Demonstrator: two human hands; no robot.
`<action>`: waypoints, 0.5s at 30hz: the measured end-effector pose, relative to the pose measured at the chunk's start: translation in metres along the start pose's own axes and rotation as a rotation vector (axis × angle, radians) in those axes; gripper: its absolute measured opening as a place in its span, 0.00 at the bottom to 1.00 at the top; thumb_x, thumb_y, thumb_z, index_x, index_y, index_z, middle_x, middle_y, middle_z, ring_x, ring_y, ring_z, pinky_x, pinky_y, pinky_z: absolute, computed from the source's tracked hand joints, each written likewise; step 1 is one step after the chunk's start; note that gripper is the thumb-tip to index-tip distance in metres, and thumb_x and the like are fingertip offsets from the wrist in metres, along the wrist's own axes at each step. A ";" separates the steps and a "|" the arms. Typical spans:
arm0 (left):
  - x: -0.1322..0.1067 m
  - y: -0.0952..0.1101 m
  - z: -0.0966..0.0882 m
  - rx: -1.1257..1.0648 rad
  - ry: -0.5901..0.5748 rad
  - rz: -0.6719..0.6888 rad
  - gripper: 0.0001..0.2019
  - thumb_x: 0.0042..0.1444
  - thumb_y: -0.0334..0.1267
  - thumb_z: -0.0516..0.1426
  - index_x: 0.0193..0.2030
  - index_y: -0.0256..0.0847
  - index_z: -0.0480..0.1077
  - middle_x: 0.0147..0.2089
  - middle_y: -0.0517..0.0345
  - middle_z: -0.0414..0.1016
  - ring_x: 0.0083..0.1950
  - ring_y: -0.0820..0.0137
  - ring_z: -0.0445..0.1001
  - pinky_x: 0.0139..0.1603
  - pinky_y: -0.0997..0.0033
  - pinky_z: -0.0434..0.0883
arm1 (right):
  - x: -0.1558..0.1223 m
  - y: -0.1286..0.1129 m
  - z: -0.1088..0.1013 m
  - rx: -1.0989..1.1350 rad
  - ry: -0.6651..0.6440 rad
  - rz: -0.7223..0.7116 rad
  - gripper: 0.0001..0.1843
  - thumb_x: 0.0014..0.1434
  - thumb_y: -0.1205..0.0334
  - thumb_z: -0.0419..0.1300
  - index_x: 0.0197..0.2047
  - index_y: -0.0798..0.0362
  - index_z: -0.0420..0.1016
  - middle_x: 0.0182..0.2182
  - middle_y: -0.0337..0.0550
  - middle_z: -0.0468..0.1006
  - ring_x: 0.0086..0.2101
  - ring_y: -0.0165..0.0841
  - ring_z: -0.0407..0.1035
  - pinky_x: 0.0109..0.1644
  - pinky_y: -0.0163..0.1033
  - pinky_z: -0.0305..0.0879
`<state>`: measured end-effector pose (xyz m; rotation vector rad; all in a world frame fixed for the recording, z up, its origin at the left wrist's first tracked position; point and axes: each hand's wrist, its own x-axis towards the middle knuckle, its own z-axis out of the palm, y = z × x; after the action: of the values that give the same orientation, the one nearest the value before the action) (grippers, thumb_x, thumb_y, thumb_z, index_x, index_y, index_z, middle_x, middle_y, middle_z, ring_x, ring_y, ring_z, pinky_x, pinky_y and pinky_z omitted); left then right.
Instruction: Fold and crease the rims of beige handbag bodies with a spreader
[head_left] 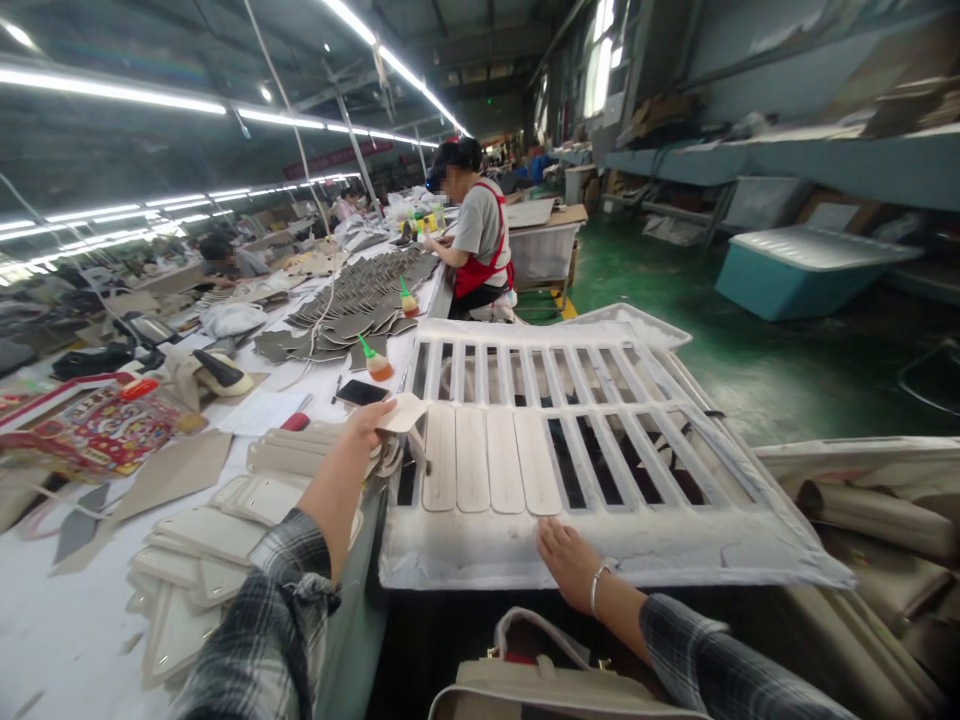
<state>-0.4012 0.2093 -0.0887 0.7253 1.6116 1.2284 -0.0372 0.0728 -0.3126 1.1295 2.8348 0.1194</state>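
My left hand [369,424] is closed on a small cream leather piece [405,411], held above the table edge beside a stack of similar cream pieces [300,455]. My right hand [571,562], with a bracelet on the wrist, rests on the near edge of a white slatted rack [600,540]; its fingers lie together and hold nothing that I can see. Several cream strips [487,460] lie side by side on the rack's slats. A beige handbag [540,680] sits just below my right arm.
A long worktable [45,620] on the left carries grey cut pieces [352,305], glue bottles [375,362], a phone [361,393] and more cream panels [195,570]. A person in a red apron [480,245] sits farther along. Rolled material [877,520] lies at right; green floor beyond.
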 end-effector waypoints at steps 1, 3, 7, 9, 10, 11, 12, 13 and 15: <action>-0.002 0.004 0.000 0.024 -0.012 0.018 0.12 0.44 0.43 0.62 0.30 0.37 0.68 0.25 0.52 0.74 0.28 0.66 0.73 0.28 0.69 0.70 | 0.000 0.000 0.002 -0.004 0.006 -0.001 0.35 0.48 0.63 0.57 0.59 0.67 0.63 0.59 0.65 0.61 0.57 0.57 0.55 0.56 0.57 0.56; -0.012 0.005 0.006 0.097 -0.026 0.072 0.11 0.44 0.43 0.62 0.29 0.37 0.68 0.25 0.52 0.74 0.29 0.65 0.74 0.29 0.69 0.70 | 0.001 0.001 0.004 -0.004 0.000 -0.001 0.35 0.48 0.63 0.57 0.59 0.67 0.63 0.59 0.65 0.60 0.57 0.57 0.55 0.56 0.57 0.56; -0.046 -0.002 0.031 0.229 -0.125 0.191 0.10 0.38 0.37 0.64 0.22 0.37 0.68 0.22 0.58 0.71 0.30 0.67 0.74 0.29 0.73 0.69 | 0.004 0.001 0.000 0.002 -0.063 -0.004 0.39 0.45 0.61 0.60 0.60 0.69 0.61 0.60 0.68 0.58 0.58 0.59 0.53 0.56 0.58 0.55; -0.065 0.002 0.046 0.252 -0.203 0.233 0.10 0.38 0.39 0.65 0.25 0.37 0.70 0.24 0.60 0.73 0.29 0.69 0.73 0.29 0.74 0.69 | 0.005 0.000 -0.007 0.019 -0.085 0.004 0.40 0.45 0.60 0.61 0.60 0.69 0.60 0.60 0.69 0.58 0.58 0.59 0.52 0.56 0.59 0.55; -0.075 0.007 0.053 0.222 -0.238 0.259 0.12 0.39 0.41 0.64 0.28 0.37 0.72 0.26 0.60 0.74 0.28 0.70 0.73 0.29 0.74 0.69 | 0.005 0.000 -0.013 0.034 -0.095 0.009 0.40 0.45 0.60 0.61 0.60 0.69 0.61 0.60 0.69 0.58 0.57 0.59 0.53 0.56 0.58 0.55; -0.083 0.014 0.059 0.155 -0.270 0.293 0.14 0.42 0.44 0.63 0.33 0.37 0.73 0.28 0.59 0.75 0.28 0.70 0.73 0.29 0.74 0.70 | 0.006 0.000 -0.018 0.051 -0.109 0.017 0.40 0.44 0.60 0.61 0.59 0.69 0.61 0.59 0.69 0.58 0.57 0.58 0.54 0.55 0.58 0.56; -0.091 0.023 0.065 0.062 -0.305 0.328 0.17 0.43 0.46 0.63 0.37 0.37 0.73 0.29 0.58 0.76 0.28 0.70 0.74 0.30 0.73 0.71 | 0.006 -0.001 -0.023 0.069 -0.124 0.029 0.40 0.43 0.60 0.62 0.59 0.69 0.62 0.59 0.70 0.59 0.56 0.58 0.55 0.54 0.57 0.58; -0.097 0.032 0.070 -0.040 -0.343 0.356 0.19 0.44 0.47 0.62 0.40 0.37 0.72 0.30 0.57 0.77 0.29 0.70 0.75 0.31 0.73 0.72 | 0.007 -0.001 -0.028 0.085 -0.138 0.041 0.40 0.42 0.61 0.63 0.58 0.68 0.63 0.58 0.70 0.59 0.55 0.57 0.56 0.53 0.56 0.59; -0.109 0.048 0.076 -0.204 -0.418 0.366 0.19 0.44 0.44 0.64 0.41 0.35 0.72 0.30 0.55 0.77 0.32 0.67 0.77 0.33 0.72 0.74 | 0.007 0.000 -0.034 0.128 -0.144 0.069 0.40 0.40 0.62 0.65 0.57 0.67 0.64 0.56 0.70 0.61 0.53 0.56 0.58 0.51 0.56 0.60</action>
<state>-0.2943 0.1592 -0.0109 1.0945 1.0242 1.3640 -0.0461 0.0760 -0.2794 1.2082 2.7108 -0.1351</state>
